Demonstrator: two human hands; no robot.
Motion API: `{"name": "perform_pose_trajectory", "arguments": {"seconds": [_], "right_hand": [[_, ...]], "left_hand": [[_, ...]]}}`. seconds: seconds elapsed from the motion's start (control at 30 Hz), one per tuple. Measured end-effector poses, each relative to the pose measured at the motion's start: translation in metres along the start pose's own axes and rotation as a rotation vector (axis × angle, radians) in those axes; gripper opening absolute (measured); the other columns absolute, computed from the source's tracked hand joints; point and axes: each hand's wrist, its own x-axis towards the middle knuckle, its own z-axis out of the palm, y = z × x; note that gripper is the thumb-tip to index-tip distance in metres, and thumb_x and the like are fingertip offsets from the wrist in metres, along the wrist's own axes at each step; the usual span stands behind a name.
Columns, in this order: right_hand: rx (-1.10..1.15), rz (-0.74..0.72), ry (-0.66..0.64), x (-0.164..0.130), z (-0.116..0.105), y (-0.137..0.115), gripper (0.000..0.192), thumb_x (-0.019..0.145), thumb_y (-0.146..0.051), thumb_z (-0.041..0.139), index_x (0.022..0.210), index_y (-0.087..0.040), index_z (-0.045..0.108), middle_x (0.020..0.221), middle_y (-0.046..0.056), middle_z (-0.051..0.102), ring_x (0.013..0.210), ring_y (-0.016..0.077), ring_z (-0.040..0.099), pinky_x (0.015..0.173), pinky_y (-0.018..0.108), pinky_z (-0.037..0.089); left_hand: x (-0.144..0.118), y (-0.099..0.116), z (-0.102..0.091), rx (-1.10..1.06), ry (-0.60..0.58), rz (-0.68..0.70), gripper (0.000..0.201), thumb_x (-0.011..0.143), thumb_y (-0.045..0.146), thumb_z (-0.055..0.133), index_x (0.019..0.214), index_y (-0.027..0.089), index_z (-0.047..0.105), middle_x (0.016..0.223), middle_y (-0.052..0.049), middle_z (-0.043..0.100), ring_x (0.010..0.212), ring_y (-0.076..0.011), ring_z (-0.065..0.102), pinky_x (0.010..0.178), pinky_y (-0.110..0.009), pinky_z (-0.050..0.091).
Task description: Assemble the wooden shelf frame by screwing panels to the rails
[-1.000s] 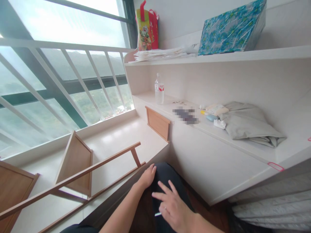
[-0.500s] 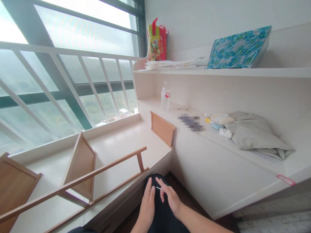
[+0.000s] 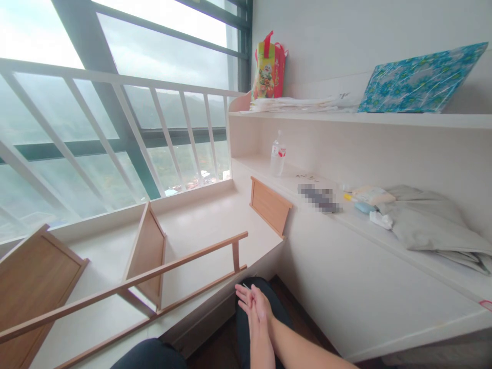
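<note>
My left hand (image 3: pixel 250 313) lies against my right hand over my dark-clothed knee, its visible fingers stretched out. My right hand (image 3: pixel 263 306) is closed, palm side pressed to the left hand. A thin, light-coloured stick (image 3: pixel 246 286) pokes out at the right hand's fingers; most of it is hidden. Just beyond the hands, to the left, is the end of a brown wooden frame (image 3: pixel 240 251) with a long rail. Wooden panels (image 3: pixel 148 256) stand within this frame on a white ledge. Another small wooden panel (image 3: pixel 270 205) leans against the white cabinet side.
On the white counter (image 3: pixel 284 179) are a clear bottle (image 3: pixel 277 156), small loose pieces (image 3: pixel 306 177), a blurred-out dark item (image 3: pixel 320 198), packets and a folded grey cloth (image 3: pixel 430 220). The upper shelf holds a colourful bag (image 3: pixel 269 72) and a blue floral box (image 3: pixel 418 79). White railings (image 3: pixel 161 128) line the window.
My hands have come together from being slightly apart. The view has turned left, so the room appears shifted right, and my other knee shows at the bottom.
</note>
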Motion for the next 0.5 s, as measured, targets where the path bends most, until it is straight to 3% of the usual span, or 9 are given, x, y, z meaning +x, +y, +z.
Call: {"name": "perform_pose_trajectory", "arguments": {"seconds": [0.1,0.2,0.33,0.43,0.5], "right_hand": [[-0.003,0.093,-0.067,0.002,0.004,-0.004,0.067,0.076,-0.074,0.068,0.048,-0.019,0.043,0.145,0.024,0.06,0.137,0.04,0.055,0.109,0.051,0.044],[0.003,0.203,-0.144,-0.004,0.008,-0.01,0.061,0.086,-0.067,0.064,0.055,-0.019,0.045,0.135,0.021,0.068,0.127,0.0357,0.062,0.106,0.052,0.046],[0.02,0.232,-0.163,-0.009,0.007,-0.014,0.059,0.088,-0.064,0.065,0.056,-0.019,0.043,0.123,0.018,0.073,0.119,0.0343,0.066,0.103,0.053,0.047],[0.071,0.248,-0.161,-0.009,0.004,-0.016,0.056,0.088,-0.058,0.068,0.057,-0.019,0.042,0.112,0.015,0.076,0.11,0.031,0.069,0.1,0.051,0.048],[0.104,0.276,-0.184,-0.011,0.003,-0.018,0.054,0.089,-0.053,0.069,0.058,-0.019,0.041,0.104,0.012,0.077,0.105,0.028,0.07,0.099,0.048,0.049]], "left_hand": [[-0.018,0.007,0.006,-0.074,0.115,-0.037,0.076,0.103,0.037,0.025,0.167,0.016,-0.013,0.174,-0.002,-0.011,0.156,-0.0182,-0.017,0.13,-0.036,0.009],[-0.03,0.014,0.009,-0.1,0.144,-0.06,0.084,0.099,0.029,0.033,0.166,0.018,-0.015,0.174,-0.001,-0.012,0.156,-0.0162,-0.016,0.129,-0.033,0.008],[-0.034,0.009,0.022,-0.1,0.108,-0.075,0.09,0.091,0.023,0.045,0.169,0.013,0.001,0.175,-0.006,-0.002,0.157,-0.0211,-0.013,0.13,-0.037,0.006],[-0.037,0.005,0.039,-0.108,0.011,0.018,0.094,0.083,0.024,0.056,0.168,0.011,0.018,0.173,-0.008,0.0,0.157,-0.0269,-0.012,0.13,-0.04,0.001],[-0.039,0.008,0.048,-0.068,-0.074,0.12,0.092,0.079,0.026,0.062,0.166,0.016,0.031,0.173,-0.009,0.008,0.157,-0.0335,-0.007,0.131,-0.048,0.006]]}}
